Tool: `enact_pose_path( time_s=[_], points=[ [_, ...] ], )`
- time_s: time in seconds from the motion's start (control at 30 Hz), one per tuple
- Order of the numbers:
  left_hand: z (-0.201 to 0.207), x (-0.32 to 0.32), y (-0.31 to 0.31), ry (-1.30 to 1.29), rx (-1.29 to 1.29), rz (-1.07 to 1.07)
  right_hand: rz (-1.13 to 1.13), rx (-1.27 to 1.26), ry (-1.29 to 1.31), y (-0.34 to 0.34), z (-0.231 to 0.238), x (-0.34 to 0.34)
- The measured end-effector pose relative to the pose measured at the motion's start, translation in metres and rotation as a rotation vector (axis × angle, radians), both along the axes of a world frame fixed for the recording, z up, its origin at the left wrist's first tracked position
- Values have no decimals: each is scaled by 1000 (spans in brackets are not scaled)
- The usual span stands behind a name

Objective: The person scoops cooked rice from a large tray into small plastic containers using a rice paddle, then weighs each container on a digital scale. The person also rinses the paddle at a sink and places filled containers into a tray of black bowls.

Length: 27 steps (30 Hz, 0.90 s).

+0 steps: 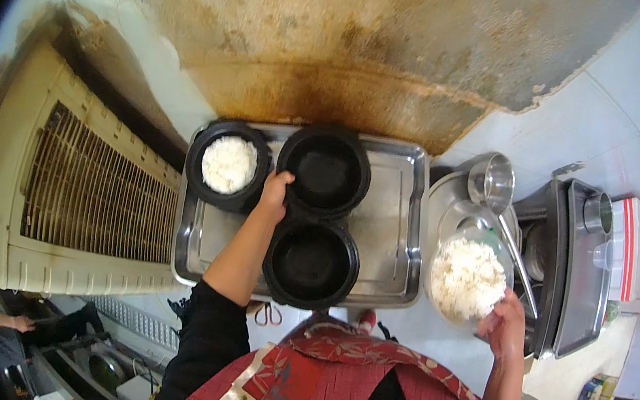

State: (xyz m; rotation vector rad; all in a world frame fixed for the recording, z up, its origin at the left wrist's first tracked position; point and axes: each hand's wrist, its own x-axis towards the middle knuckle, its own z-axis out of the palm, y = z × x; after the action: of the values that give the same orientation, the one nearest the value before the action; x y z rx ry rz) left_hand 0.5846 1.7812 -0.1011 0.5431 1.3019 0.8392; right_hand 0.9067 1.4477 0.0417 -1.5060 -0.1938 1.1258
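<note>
- Bare metal runs along the right side of your steel tray (389, 246), up to its raised rim; the near pot (313, 261) sits close by the front edge.
- Your left fingers (284, 178) touch the far pot (326, 171) at its left rim; whether they grip, I cannot tell.
- Your right fingers (514, 309) are closed on the clear bowl (507, 257) of rice (468, 278), right of the tray.

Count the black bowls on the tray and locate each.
3: the rice-filled bowl at the left of the tray, the far empty bowl near its middle, and the near empty bowl just below that in view. Any stacked underneath would be hidden.
</note>
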Motion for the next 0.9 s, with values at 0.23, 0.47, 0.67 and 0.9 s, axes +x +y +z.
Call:
enact_pose_path(
  time_s=[0.23,0.47,0.67,0.9],
  points=[
    [-35,-54,-33,288,486,-202,205,18,-37,56,-4,-12],
    [4,-85,-152,1208,278,-568,472,95,60,95,-30,0],
    [-13,-118,-147,1085,322,-348,705,74,19,133,-25,-20],
    [-3,-214,-119,1245,315,-88,1019,20,-238,201,25,-112]
  ],
)
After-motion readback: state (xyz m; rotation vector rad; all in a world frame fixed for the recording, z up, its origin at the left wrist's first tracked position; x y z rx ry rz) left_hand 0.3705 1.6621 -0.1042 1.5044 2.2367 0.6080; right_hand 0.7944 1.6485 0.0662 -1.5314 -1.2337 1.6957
